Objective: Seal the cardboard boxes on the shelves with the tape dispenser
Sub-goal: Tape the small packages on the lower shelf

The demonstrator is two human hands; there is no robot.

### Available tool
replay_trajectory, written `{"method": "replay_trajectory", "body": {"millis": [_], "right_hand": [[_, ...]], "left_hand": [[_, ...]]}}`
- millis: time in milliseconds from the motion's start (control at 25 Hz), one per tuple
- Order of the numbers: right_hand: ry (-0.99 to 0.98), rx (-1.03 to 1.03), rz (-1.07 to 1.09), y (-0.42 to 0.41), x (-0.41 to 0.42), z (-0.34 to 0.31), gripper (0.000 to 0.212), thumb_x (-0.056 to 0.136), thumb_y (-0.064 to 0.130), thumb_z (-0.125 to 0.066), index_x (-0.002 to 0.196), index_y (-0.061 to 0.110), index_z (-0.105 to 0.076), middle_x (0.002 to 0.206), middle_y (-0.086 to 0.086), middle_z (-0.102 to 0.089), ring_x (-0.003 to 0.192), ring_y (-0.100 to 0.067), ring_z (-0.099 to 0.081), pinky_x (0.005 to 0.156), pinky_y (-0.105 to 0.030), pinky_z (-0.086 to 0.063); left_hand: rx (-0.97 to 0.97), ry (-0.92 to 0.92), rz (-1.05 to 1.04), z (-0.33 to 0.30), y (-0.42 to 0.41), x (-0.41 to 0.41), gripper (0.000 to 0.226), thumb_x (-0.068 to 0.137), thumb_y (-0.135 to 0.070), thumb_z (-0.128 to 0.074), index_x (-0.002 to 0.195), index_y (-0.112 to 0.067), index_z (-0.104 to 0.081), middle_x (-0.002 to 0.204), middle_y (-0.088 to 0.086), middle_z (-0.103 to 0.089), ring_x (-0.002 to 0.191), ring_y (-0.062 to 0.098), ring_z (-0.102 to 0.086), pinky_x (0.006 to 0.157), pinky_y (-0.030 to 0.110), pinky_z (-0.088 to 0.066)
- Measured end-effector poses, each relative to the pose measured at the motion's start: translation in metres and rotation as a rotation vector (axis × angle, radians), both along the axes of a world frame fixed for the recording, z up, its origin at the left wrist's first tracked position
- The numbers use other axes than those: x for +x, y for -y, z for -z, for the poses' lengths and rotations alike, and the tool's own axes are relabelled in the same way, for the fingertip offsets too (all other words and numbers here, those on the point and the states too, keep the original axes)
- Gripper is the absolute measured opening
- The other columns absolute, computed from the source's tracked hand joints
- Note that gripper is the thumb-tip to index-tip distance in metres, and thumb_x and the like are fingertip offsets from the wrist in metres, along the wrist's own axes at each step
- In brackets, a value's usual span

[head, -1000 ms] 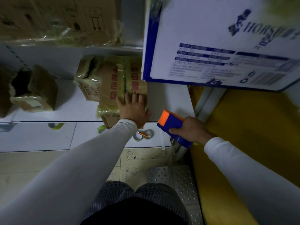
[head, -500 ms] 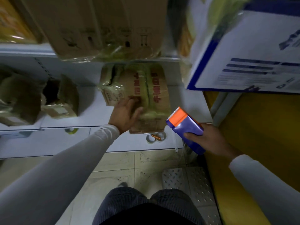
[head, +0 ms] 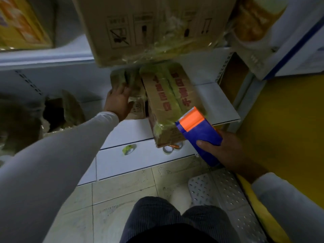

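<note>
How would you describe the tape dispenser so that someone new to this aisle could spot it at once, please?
Find the white shelf at mid height, with a long cardboard box printed in red characters overhanging its front edge. At that box's near right corner, the right hand holds the tape dispenser. It is the only blue thing with an orange, toothed head among brown cartons.

1. We wear long, pale grey-white sleeves, close-fitting and smooth, on both arms.
2. Each sleeve ends at the wrist, leaving our left hand (head: pixel 118 104) and right hand (head: pixel 226 151) bare.
3. Our trousers (head: pixel 168 223) are dark, with a fine ribbed or striped texture.
4. We see no markings on the clothing.
</note>
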State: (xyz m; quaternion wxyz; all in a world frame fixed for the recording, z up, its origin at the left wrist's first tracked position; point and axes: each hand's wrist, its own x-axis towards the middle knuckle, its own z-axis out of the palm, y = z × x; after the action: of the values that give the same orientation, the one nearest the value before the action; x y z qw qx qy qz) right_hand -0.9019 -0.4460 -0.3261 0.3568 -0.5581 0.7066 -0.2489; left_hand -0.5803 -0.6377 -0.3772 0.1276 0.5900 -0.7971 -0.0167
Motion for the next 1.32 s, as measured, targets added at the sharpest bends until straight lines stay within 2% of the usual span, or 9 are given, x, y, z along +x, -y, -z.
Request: {"method": "replay_trajectory", "body": {"millis": [160,320,440,640,880,1040,1120,1200,1320], "right_hand": [[-0.057,-0.033,0.033,-0.001,0.012,0.002,0.047,0.076,0.047,-0.078,0.11,0.017,-0.067,0.094,0.003,-0.066,0.086,-0.019,-0.065,0.079,-0.031,-0.053],[-0.055,-0.075,0.021,0.0,0.03,0.004,0.045,0.075,0.049,-0.078,0.109,0.021,-0.067,0.091,0.008,-0.066,0.076,-0.001,-0.06,0.065,-0.013,-0.043],[-0.058,-0.099,0.051,0.007,0.045,0.005,0.039,0.075,0.053,-0.077,0.099,0.024,-0.066,0.082,0.015,-0.064,0.074,0.006,-0.058,0.064,-0.015,-0.042],[-0.182,-0.016,0.085,0.029,0.029,-0.001,0.042,0.077,0.061,-0.07,0.07,0.021,-0.057,0.069,0.013,-0.059,0.065,-0.004,-0.057,0.054,-0.02,-0.037],[-0.387,-0.037,0.008,0.058,0.011,-0.011,0.045,0.083,0.06,-0.065,0.068,0.02,-0.05,0.066,0.003,-0.053,0.059,-0.013,-0.052,0.054,-0.025,-0.031],[-0.461,-0.08,0.05,0.069,0.0,-0.033,0.054,0.085,0.058,-0.063,0.061,0.014,-0.045,0.061,-0.008,-0.049,0.068,-0.034,-0.057,0.064,-0.034,-0.038],[-0.392,-0.162,0.091,0.06,0.005,-0.039,0.051,0.083,0.057,-0.066,0.06,0.018,-0.044,0.057,-0.002,-0.047,0.059,-0.029,-0.053,0.058,-0.03,-0.035],[-0.259,-0.212,0.07,0.05,0.021,-0.039,0.045,0.081,0.055,-0.07,0.066,0.017,-0.054,0.06,0.004,-0.055,0.057,-0.016,-0.055,0.053,-0.024,-0.036],[-0.004,-0.211,-0.028,0.048,0.058,-0.035,0.036,0.08,0.054,-0.072,0.093,0.022,-0.066,0.081,0.007,-0.071,0.073,-0.008,-0.066,0.065,-0.023,-0.05]], "left_hand": [[0.186,0.004,0.031,0.004,0.025,0.013,0.062,0.088,-0.018,-0.062,0.145,-0.02,-0.036,0.151,0.015,-0.028,0.133,0.041,-0.032,0.11,0.048,-0.031],[0.109,0.09,0.032,0.005,0.006,0.008,0.049,0.089,-0.015,-0.058,0.137,-0.016,-0.046,0.14,0.015,-0.042,0.125,0.041,-0.039,0.096,0.051,-0.044],[0.133,0.131,-0.026,0.003,-0.015,-0.003,0.047,0.088,-0.017,-0.058,0.134,-0.017,-0.049,0.137,0.014,-0.044,0.125,0.039,-0.038,0.09,0.05,-0.048],[0.141,0.122,0.004,-0.002,-0.031,0.029,0.046,0.091,-0.018,-0.056,0.137,-0.018,-0.048,0.143,0.012,-0.039,0.13,0.038,-0.035,0.096,0.048,-0.044],[0.107,0.064,0.114,-0.001,-0.078,0.109,0.047,0.087,-0.006,-0.063,0.133,-0.01,-0.054,0.146,0.017,-0.04,0.132,0.043,-0.036,0.104,0.05,-0.039],[0.085,0.079,0.073,-0.009,-0.087,0.098,0.049,0.08,-0.003,-0.067,0.128,-0.011,-0.059,0.139,0.02,-0.047,0.124,0.042,-0.046,0.095,0.049,-0.046],[0.098,0.081,0.016,-0.008,-0.089,0.078,0.048,0.082,-0.008,-0.065,0.129,-0.014,-0.058,0.14,0.017,-0.045,0.127,0.04,-0.041,0.096,0.048,-0.046],[0.12,0.093,-0.023,-0.004,-0.091,0.06,0.048,0.086,-0.015,-0.06,0.133,-0.018,-0.054,0.143,0.015,-0.04,0.13,0.039,-0.035,0.099,0.047,-0.042],[0.118,0.132,-0.019,0.001,-0.095,0.036,0.046,0.091,-0.022,-0.054,0.136,-0.023,-0.049,0.144,0.012,-0.037,0.132,0.037,-0.029,0.099,0.047,-0.041]]}}
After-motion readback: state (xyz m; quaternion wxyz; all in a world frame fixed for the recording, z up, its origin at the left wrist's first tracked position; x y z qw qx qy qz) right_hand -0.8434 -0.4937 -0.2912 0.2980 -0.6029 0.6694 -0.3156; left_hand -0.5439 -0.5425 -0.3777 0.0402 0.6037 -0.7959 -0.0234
